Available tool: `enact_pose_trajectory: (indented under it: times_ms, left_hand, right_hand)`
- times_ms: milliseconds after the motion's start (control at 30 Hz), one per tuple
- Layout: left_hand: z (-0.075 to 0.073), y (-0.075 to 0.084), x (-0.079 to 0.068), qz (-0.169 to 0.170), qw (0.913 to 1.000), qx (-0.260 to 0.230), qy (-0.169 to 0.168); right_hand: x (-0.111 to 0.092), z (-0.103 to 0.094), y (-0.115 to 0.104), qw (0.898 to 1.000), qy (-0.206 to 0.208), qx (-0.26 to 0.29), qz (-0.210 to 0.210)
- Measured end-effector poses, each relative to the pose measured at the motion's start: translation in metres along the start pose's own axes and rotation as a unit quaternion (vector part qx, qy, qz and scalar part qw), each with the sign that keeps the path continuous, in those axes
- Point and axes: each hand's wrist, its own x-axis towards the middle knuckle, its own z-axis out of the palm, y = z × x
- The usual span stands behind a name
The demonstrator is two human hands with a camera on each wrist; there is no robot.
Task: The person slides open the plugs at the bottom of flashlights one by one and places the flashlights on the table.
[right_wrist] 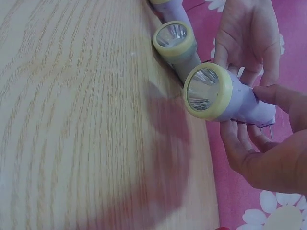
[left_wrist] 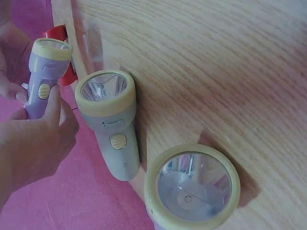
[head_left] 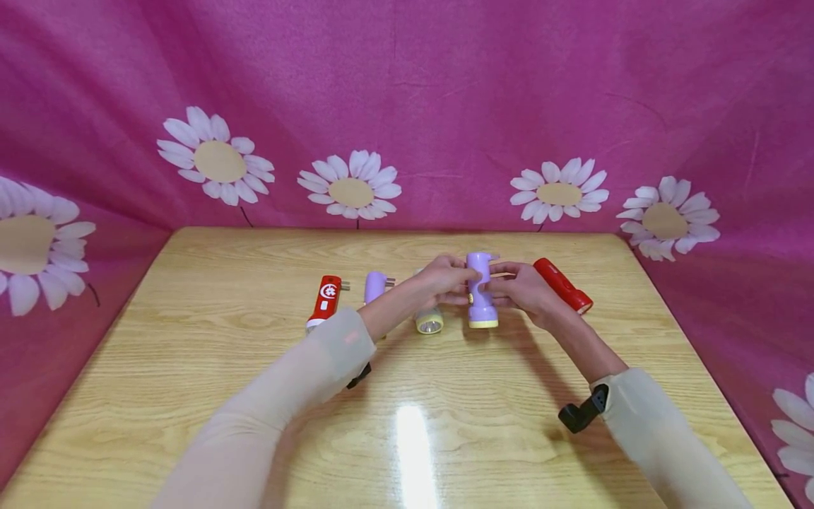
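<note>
Both hands hold a purple flashlight (head_left: 481, 291) with a pale yellow rim, raised over the far part of the table. Its lens end points toward the head camera's near side, and plug prongs stick out at its far end. My left hand (head_left: 445, 281) grips it from the left, near the yellow switch that shows in the left wrist view. From the other side, my right hand (head_left: 526, 288) holds the body between thumb and fingers, as the right wrist view shows. A grey-green flashlight (left_wrist: 115, 143) lies just left of it, partly hidden by the left hand in the head view.
Left of the hands lie another purple flashlight (head_left: 375, 285), partly behind the left forearm, and a red flashlight (head_left: 326, 297), both with prongs out. A second red flashlight (head_left: 559, 284) lies right of the right hand. Pink flowered cloth (head_left: 445, 127) hangs behind the wooden table (head_left: 509, 438).
</note>
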Motion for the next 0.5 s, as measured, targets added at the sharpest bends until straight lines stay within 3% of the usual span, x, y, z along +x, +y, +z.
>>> enact_pose_trajectory:
  times_ms: [500]
  left_hand:
    - [0.0039, -0.0052, 0.0051, -0.007, 0.9994, 0.033, 0.007]
  right_hand:
    - [0.0053, -0.0037, 0.0062, 0.999, -0.003, -0.015, 0.032]
